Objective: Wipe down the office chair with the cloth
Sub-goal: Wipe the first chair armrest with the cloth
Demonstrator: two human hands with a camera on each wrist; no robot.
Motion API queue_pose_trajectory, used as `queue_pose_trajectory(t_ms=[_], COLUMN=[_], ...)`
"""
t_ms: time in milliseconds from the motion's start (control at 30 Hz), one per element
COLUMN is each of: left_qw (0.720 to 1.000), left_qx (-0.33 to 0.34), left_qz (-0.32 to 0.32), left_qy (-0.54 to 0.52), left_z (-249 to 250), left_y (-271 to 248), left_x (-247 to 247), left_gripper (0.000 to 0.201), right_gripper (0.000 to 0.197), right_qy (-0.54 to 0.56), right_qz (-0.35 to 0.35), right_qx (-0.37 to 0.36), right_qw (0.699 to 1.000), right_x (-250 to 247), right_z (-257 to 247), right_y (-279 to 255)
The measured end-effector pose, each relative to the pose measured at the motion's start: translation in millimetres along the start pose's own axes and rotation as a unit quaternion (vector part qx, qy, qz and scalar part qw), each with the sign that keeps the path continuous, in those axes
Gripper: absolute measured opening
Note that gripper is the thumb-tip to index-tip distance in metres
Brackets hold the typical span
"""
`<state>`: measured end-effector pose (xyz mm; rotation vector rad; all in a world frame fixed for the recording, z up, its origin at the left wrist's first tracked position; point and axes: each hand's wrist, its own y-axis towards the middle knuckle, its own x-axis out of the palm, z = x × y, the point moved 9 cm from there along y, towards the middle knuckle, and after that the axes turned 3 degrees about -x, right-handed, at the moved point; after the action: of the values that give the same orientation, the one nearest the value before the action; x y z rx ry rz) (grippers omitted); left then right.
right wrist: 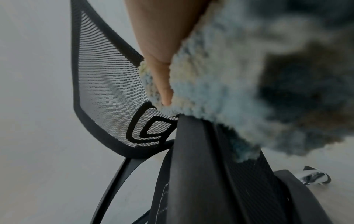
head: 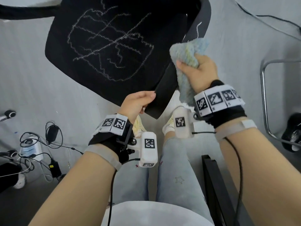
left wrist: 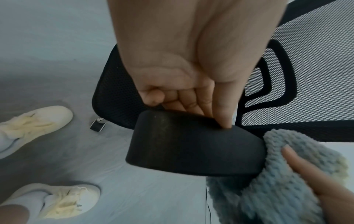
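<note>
Gripping the armrest [head: 160, 95] end at frame centre, left hand [head: 136, 103] has thumb on top, fingers curled under. Right hand [head: 197, 69] clenches the blue cloth [head: 187, 51] against the armrest's right side. Chair [head: 104, 46] seat fills upper left w/ white scribbles.

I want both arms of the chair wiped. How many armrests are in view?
2: the near armrest, gripped by the left hand beside the cloth, and the far armrest at top left.

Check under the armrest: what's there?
Below the armrest: grey floor, the person's shoes. Left hand fingers curl under its end; the cloth covers its right side.
</note>
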<state>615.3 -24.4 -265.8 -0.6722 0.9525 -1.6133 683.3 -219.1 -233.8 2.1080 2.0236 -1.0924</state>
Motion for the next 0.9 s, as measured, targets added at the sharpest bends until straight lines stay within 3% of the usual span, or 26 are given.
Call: queue_pose_trajectory(t_ms=[133, 233, 333, 400, 533, 600, 767, 900], left_qw=[1.000, 0.998, 0.997, 0.995, 0.995, 0.996, 0.994, 0.994], left_qx=[0.017, 0.045, 0.056, 0.056, 0.032, 0.010, 0.026, -0.018], left_qz=[-0.001, -0.028, -0.045, -0.044, -0.053, -0.050, -0.014, -0.031], left_qy=[-0.002, -0.016, 0.039, 0.070, 0.079, 0.073, 0.103, 0.105], left_z=[11.9, 32.6, 43.6, 44.6, 39.8, 36.3, 40.0, 33.8], left_y=[-2.5, -5.9, -6.8, -8.1, -12.0, -11.9, -3.9, -1.8], left_x=[1.4, 9.7, 11.9, 7.7, 2.0, -2.4, -1.2, -3.8], left_gripper=[0.021, 0.031, 0.037, 0.038, 0.037, 0.034, 0.026, 0.026], right_gripper=[0.011, 0.021, 0.023, 0.024, 0.023, 0.017, 0.006, 0.019], right_qy=[-0.017, -0.035, -0.058, -0.068, 0.041, 0.061, 0.042, -0.020], right_qz=[-0.014, -0.076, -0.100, -0.081, 0.030, 0.051, -0.019, -0.073], right_qx=[-0.006, -0.033, -0.047, -0.034, 0.048, 0.059, 0.012, -0.019], right_qw=[1.000, 0.996, 0.992, 0.994, 0.998, 0.995, 0.999, 0.997], right_x=[14.9, 42.5, 46.9, 33.5, -8.4, -12.9, 25.4, 32.4], right_z=[-1.1, 3.2, 3.1, -1.6, 5.0, 3.3, 0.0, 3.1], right_y=[-15.7, -59.8, -65.8, -45.4, 5.2, 7.0, -46.1, -48.0])
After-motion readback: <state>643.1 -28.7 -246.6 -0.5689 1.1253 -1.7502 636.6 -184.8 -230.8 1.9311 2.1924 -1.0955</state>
